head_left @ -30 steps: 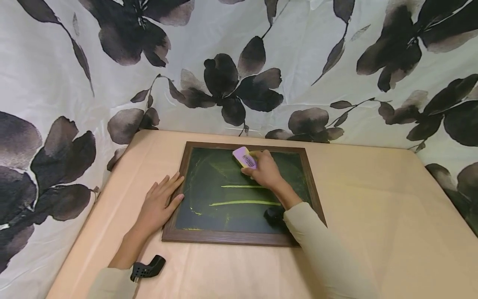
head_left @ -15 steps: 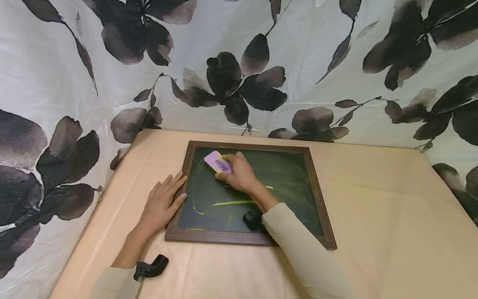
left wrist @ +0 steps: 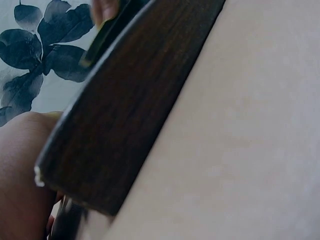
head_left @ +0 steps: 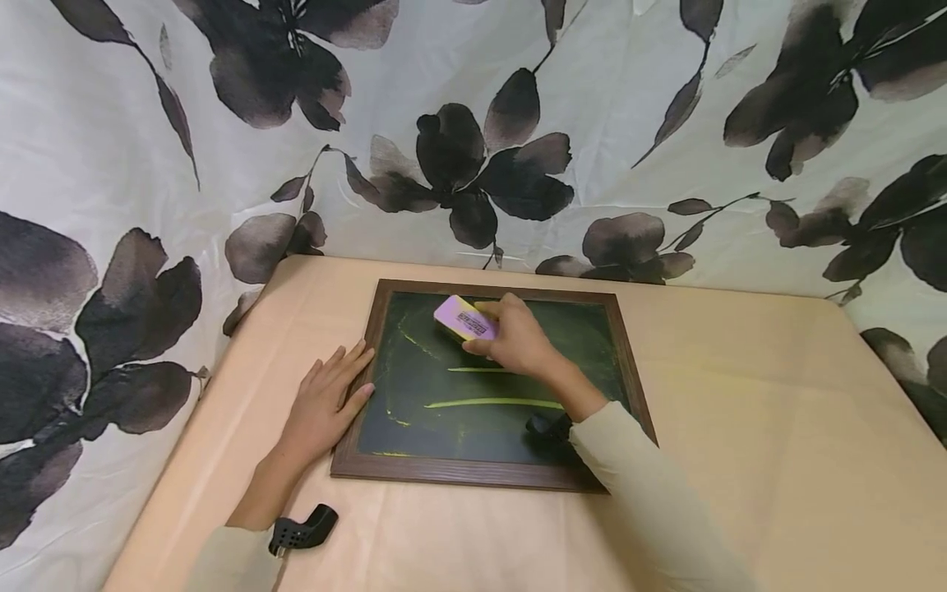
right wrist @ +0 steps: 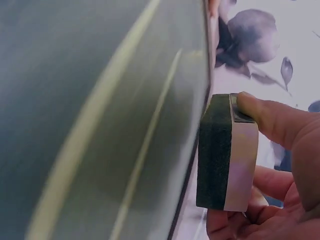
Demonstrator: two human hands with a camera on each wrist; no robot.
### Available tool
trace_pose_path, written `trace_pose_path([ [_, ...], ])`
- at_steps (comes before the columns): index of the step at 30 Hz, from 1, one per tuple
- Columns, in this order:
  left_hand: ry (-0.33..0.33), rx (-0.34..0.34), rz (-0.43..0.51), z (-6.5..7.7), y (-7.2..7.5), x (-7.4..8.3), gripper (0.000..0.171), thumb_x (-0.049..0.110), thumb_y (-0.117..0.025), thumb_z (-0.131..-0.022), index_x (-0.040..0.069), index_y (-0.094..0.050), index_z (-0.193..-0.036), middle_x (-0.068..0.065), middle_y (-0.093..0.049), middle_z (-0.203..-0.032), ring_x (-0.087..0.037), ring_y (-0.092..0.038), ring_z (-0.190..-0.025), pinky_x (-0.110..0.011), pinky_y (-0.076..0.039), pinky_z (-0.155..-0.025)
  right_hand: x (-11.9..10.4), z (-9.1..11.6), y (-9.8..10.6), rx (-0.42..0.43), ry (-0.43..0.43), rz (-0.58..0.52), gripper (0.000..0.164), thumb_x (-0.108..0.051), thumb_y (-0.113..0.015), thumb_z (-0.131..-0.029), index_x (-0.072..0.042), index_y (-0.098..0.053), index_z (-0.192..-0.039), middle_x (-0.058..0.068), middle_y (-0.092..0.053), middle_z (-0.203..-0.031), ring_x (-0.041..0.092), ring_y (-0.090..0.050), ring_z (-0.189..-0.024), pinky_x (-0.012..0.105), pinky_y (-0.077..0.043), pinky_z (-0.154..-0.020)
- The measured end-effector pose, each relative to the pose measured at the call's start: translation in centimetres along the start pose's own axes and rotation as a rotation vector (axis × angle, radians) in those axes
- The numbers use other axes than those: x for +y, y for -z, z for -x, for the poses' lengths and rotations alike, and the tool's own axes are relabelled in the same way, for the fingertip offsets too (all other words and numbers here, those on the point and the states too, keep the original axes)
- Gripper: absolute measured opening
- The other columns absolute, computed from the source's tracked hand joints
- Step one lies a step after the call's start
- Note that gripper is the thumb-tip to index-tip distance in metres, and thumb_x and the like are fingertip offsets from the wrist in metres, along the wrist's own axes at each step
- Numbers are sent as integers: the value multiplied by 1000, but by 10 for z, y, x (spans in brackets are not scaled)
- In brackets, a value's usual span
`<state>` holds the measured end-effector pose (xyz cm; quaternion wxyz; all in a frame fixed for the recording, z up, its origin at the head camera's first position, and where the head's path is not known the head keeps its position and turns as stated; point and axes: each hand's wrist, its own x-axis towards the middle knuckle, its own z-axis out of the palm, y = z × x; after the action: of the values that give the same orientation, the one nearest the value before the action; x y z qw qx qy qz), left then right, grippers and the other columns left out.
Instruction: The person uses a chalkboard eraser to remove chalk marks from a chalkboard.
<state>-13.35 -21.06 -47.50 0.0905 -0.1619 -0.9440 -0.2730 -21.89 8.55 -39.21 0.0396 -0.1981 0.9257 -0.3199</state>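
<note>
Floral backdrop (head_left: 451,164) behind peach table (head_left: 755,403). Framed chalkboard (head_left: 473,386) flat on it. Right hand (head_left: 521,333) clamps purple eraser (head_left: 462,317) between thumb and fingers, over board's upper part; contact unclear. Left hand (head_left: 325,407) on left frame edge (head_left: 349,444), fingers near straight, slightly apart. Risk: weak left-hand hold could let board skid under sideways push; right wrist's black camera (head_left: 546,426), near lower yellow line (head_left: 488,402), could smear it.

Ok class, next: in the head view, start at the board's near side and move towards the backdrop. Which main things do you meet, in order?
Board frame's near edge → nearer yellow line → farther yellow line → lilac-topped eraser → frame's far edge → floral backdrop.
</note>
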Motion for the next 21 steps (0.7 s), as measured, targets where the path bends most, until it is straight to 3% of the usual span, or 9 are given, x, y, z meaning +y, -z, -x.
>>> trace_pose_path([
  [11, -2, -5, -1, 0, 1, 2, 54, 35, -53, -98, 13, -42, -146, -9, -34, -152, -38, -26, -139, -59, -12, -111, 74, 59, 40, 79, -109, -20, 64, -28, -80, -78, -2, -58, -132, 11, -49, -90, 24, -48, -77, 32, -43, -58],
  [16, -4, 0, 12, 0, 2, 3, 53, 34, -53, -98, 13, -42, -146, -9, -34, -152, -38, -26, -139, -59, -11, -111, 91, 78, 48, 73, -139, -27, 64, -26, -82, -77, -1, -57, -131, 13, -50, -92, 22, -54, -73, 31, -45, -57],
  [21, -1, 0, 23, 1, 1, 3, 53, 34, -53, -98, 13, -42, -146, -8, -34, -152, -37, -26, -139, -59, -11, -111, 97, 85, 50, 59, -112, -22, 67, -28, -83, -75, 0, -56, -130, 14, -51, -92, 21, -57, -69, 31, -47, -55],
])
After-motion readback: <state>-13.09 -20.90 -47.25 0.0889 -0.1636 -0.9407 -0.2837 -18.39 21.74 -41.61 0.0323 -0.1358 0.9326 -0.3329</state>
